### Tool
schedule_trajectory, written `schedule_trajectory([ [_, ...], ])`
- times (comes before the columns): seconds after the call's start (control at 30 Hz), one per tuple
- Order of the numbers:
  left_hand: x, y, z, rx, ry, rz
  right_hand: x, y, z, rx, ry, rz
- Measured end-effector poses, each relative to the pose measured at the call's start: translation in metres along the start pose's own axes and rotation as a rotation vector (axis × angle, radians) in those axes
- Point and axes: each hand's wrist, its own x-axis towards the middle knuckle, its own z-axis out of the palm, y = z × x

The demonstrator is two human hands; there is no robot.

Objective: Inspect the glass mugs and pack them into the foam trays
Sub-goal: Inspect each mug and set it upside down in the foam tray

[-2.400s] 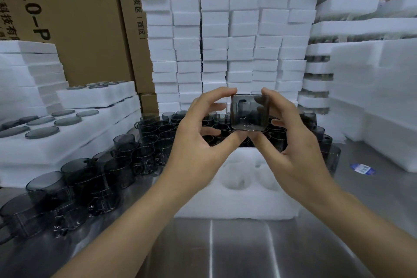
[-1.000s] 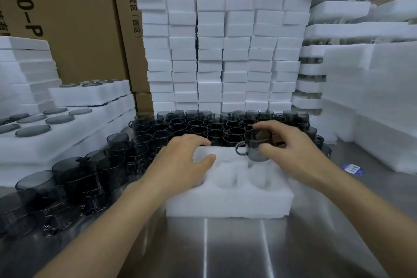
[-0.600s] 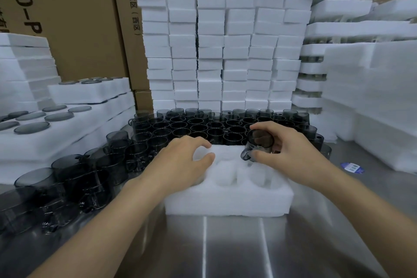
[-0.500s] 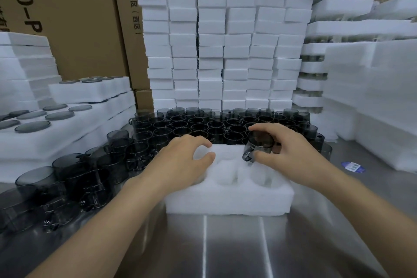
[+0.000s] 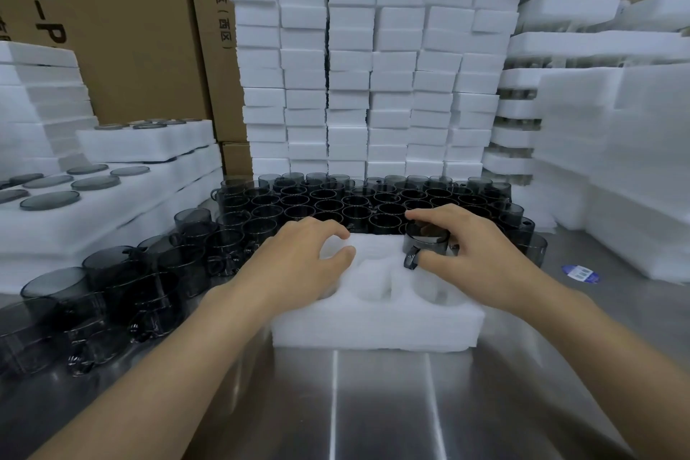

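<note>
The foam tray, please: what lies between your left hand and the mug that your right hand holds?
Head view: only the bare white foam tray, with empty pockets, lies between the left hand and the mug gripped by the right hand.

Materials and finish as I see them.
Mug (image 5: 425, 241) in my right grip (image 5: 481, 258): smoked glass, glossy, smooth. Foam tray (image 5: 373, 327): white, matt, slightly fuzzy. Tabletop (image 5: 373, 407): brushed metal, streaky reflections. Boxes (image 5: 123, 30): brown matt cardboard.
</note>
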Motion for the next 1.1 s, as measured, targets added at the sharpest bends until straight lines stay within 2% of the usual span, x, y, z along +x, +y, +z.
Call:
schedule_trajectory([
  [0.53, 0.0001, 0.0012, -0.0001, 0.029, -0.017, -0.001, -0.0019, -0.0025, -0.0009, -0.066, -0.056, 0.020],
  [0.7, -0.0007, 0.0023, -0.0005, 0.022, -0.017, 0.000, -0.0021, -0.0044, -0.0021, -0.072, -0.119, 0.053],
  [0.97, -0.0017, 0.0020, -0.0008, 0.024, -0.021, 0.000, -0.0033, -0.0046, -0.0018, -0.086, -0.041, 0.054],
  [1.1, -0.0015, 0.0028, -0.0009, 0.032, -0.022, 0.002, -0.0038, -0.0070, -0.0017, -0.059, -0.060, 0.043],
])
